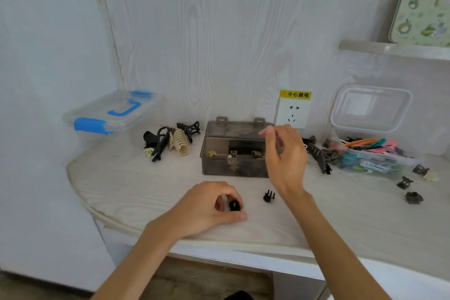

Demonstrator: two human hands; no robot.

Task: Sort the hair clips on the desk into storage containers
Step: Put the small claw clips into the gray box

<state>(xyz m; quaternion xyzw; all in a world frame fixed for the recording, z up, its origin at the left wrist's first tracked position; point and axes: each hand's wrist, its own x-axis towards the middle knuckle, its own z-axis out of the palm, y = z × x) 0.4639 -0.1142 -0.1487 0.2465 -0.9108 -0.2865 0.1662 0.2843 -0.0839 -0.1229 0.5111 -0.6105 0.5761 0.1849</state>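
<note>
While a clear bin (110, 114) with blue latches sits closed at the far left of the desk (151, 192), a heap of big claw clips (170, 140), black and cream, lies just to its right. Down front, the left hand (207, 207) rests on the desk, fingers curled around a small black clip (234, 205), thumb tucked under it. Just right of that, another tiny black clip (268, 196) lies alone, prongs up. Behind it, the smoky grey box (233, 156) stands open with a few small clips inside. The right hand (285, 156) hovers over the box's right end, fingers loosely bent and spread; whether it holds anything, I can't tell. Further right, dark clips (320, 153) lie beside an open clear tub (372, 158) packed with colourful clips, and three small dark clips (412, 186) are scattered near the desk's right end.
</note>
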